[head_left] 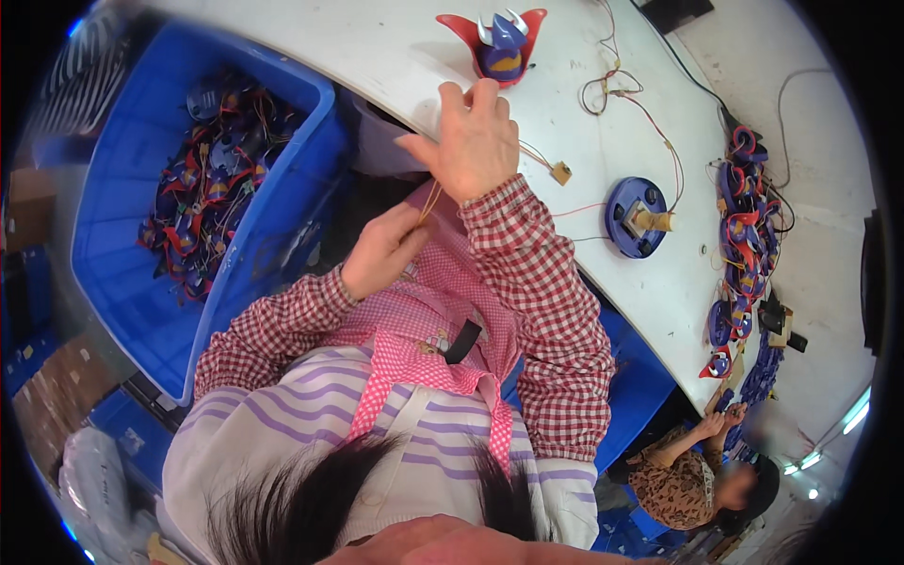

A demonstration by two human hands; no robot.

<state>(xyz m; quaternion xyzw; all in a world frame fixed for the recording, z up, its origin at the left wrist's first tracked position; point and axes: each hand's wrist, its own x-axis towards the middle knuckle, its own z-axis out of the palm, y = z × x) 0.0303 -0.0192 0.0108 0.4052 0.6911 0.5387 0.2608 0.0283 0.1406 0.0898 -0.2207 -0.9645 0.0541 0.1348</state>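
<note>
My left hand [381, 252] is pinched on thin yellowish wires [430, 201] in front of my apron, just off the table's edge. Above it, my right hand [476, 141] is over the table edge with its thumb apart and its fingers bent. What lies beneath that palm is hidden. Wires also emerge on the right hand's far side and lead to a small tan connector or board [561, 172] on the table. Just beyond the right fingertips stands a purple toy figure [507, 42] with white horns and red wing-like collar.
A blue bin [315, 127] on the left holds many wired purple-and-red toy parts. On the white table [650, 311] sit a round purple base [637, 217] with wires and loose cables [617, 89]. A row of toy parts [744, 226] lines the far side; a co-worker [678, 480] sits lower right.
</note>
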